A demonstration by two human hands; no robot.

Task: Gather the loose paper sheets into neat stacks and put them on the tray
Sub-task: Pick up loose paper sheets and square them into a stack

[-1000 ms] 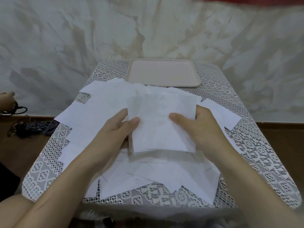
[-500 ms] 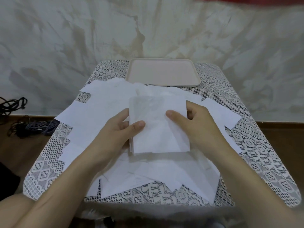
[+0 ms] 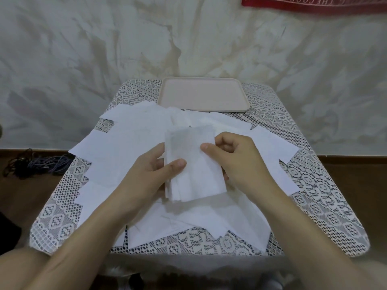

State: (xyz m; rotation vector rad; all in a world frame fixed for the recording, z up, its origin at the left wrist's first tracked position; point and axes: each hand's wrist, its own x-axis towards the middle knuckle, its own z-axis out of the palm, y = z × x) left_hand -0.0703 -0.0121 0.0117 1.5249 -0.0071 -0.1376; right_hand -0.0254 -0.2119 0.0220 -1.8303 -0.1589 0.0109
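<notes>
A small bundle of white paper sheets is held upright above the middle of the table, its lower edges fanned unevenly. My left hand grips its left edge, thumb on the front. My right hand pinches its right side near the top, thumb in front and fingers curled behind. Many loose white sheets lie scattered and overlapping across the table under and around both hands. The pale pink tray sits at the table's far edge with nothing on it.
The table wears a white lace cloth and stands against a stained pale wall. Dark cables lie on the brown floor to the left. A red banner hangs at the top right.
The held bundle has narrowed as my right hand slid left across it, from the right edge toward the centre. My left hand kept its grip.
</notes>
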